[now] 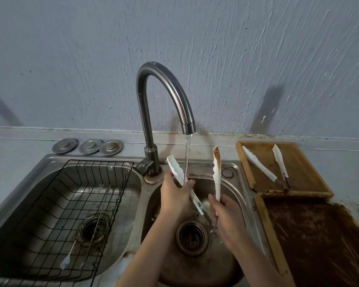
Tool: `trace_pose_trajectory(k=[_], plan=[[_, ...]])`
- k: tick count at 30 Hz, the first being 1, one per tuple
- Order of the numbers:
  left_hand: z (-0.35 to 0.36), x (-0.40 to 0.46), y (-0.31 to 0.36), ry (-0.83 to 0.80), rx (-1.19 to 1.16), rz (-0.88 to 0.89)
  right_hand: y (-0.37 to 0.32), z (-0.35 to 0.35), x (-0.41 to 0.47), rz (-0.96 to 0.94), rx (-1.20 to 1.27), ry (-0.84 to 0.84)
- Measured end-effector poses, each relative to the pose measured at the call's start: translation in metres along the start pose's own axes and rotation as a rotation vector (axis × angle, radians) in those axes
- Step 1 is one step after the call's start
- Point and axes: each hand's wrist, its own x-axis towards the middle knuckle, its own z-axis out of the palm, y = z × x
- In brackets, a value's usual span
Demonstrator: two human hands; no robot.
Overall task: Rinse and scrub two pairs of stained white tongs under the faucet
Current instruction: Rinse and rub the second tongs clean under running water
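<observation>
One pair of white tongs [217,172] is spread open over the right sink basin [239,195]. My left hand [174,195] grips its left arm, right where the water stream [187,158] from the curved faucet [166,88] lands. My right hand [226,216] holds the lower part of the right arm, whose upper tip is stained brown. The hinge end points down toward the drain [192,237]. A second pair of white tongs [265,168] lies open on a wooden tray [298,162] to the right.
The left basin holds a black wire rack [56,214] with thin metal utensils in it. Three metal sink stoppers [89,146] sit on the ledge behind. A second, heavily stained wooden tray [319,235] lies at the front right.
</observation>
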Motion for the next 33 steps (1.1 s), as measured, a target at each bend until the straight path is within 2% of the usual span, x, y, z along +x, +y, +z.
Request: trace_pose_trajectory(k=[5, 9, 11, 15, 20, 23, 27, 33], plan=[[0.002, -0.01, -0.015, -0.085, -0.003, -0.069, -0.002, 0.004, -0.002, 0.015, 0.058, -0.05], [-0.003, -0.017, -0.02, -0.065, 0.05, -0.049, -0.005, 0.005, 0.0, -0.066, -0.197, -0.05], [-0.01, -0.019, -0.019, -0.108, -0.015, -0.034, -0.004, 0.007, 0.0, -0.085, -0.248, -0.072], [-0.022, -0.026, -0.011, -0.274, -0.309, -0.128, 0.001, 0.016, 0.0, -0.169, -0.463, -0.143], [-0.036, -0.019, -0.012, -0.353, -0.267, -0.148, -0.005, 0.032, 0.004, -0.151, -0.471, -0.19], [-0.044, -0.012, -0.013, -0.345, -0.255, -0.157, -0.011, 0.04, 0.012, -0.181, -0.542, -0.233], [-0.046, -0.006, -0.011, -0.307, -0.286, -0.132, -0.012, 0.05, 0.027, -0.254, -0.673, -0.147], [-0.04, 0.007, -0.013, -0.183, -0.232, -0.056, -0.008, 0.053, 0.035, -0.281, -0.666, -0.144]])
